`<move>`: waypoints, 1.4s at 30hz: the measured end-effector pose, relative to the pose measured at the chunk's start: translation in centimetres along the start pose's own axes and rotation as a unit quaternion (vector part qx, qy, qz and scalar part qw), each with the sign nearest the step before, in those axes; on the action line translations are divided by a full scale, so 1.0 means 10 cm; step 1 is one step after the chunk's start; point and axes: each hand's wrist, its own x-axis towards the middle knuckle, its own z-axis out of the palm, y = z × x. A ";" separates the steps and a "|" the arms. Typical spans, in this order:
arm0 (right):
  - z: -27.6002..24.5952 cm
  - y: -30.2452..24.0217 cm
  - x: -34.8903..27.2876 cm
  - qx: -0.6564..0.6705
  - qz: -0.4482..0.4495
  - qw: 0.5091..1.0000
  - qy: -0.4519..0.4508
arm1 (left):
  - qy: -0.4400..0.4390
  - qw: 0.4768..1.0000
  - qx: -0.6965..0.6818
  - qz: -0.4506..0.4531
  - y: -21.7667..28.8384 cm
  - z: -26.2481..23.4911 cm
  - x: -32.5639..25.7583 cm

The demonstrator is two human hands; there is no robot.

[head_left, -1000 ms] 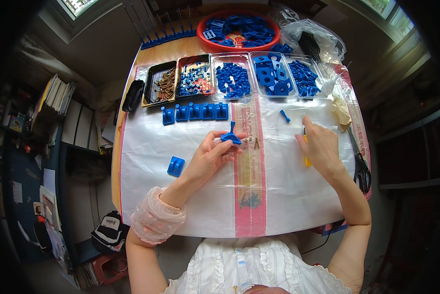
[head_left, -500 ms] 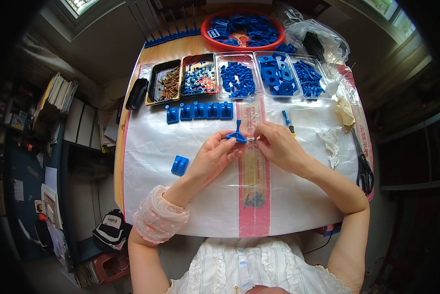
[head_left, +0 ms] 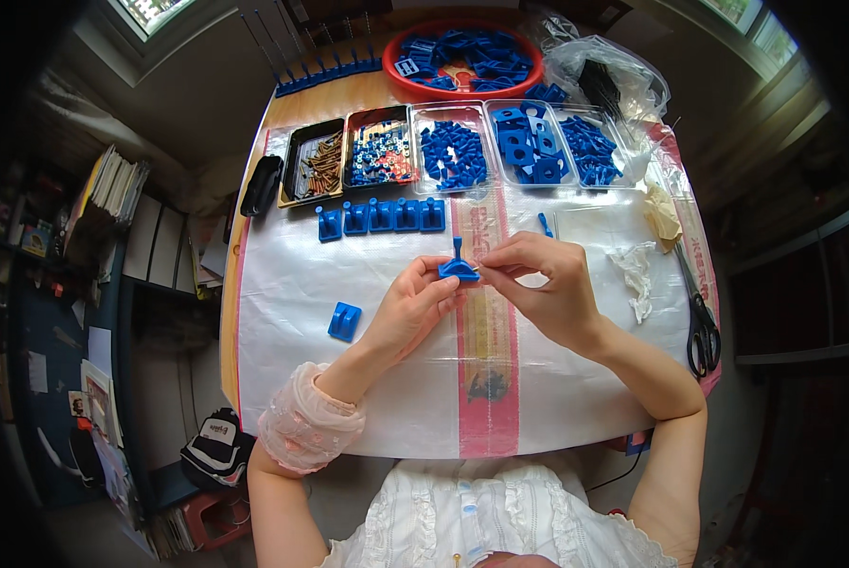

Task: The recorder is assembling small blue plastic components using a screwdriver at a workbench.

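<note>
Above the middle of the plastic-covered table (head_left: 283,284), both hands pinch one small blue plastic part (head_left: 459,268): left hand (head_left: 415,308) grips it from below, right hand (head_left: 543,284) from its right, near a row of blue pieces (head_left: 380,218).

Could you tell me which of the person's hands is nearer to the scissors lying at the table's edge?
The right. The right hand is at mid-table, well short of the scissors on its far side; the left hand lies farther away, beyond the right hand.
</note>
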 end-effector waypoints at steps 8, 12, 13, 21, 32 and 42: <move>0.13 0.14 -0.05 -0.066 -0.068 0.995 -0.006 | -0.008 0.999 0.027 0.014 -0.06 -0.03 0.01; 0.13 0.13 -0.09 -0.179 -0.159 0.971 -0.021 | -0.004 0.993 0.091 0.080 -0.12 0.00 0.01; 0.13 0.12 -0.11 -0.209 -0.178 0.961 -0.031 | -0.004 0.989 0.114 0.098 -0.13 0.01 0.00; -0.07 0.20 -0.28 -0.194 -0.174 0.964 -0.061 | 0.007 0.993 0.103 0.050 -0.06 0.18 -0.07; -0.20 0.31 -0.58 -0.169 -0.214 0.957 -0.097 | -0.106 0.959 0.255 0.063 -0.07 0.19 -0.08; -0.16 0.40 -0.63 -0.148 -0.243 0.951 -0.123 | -0.090 0.952 0.286 0.055 -0.09 0.25 -0.11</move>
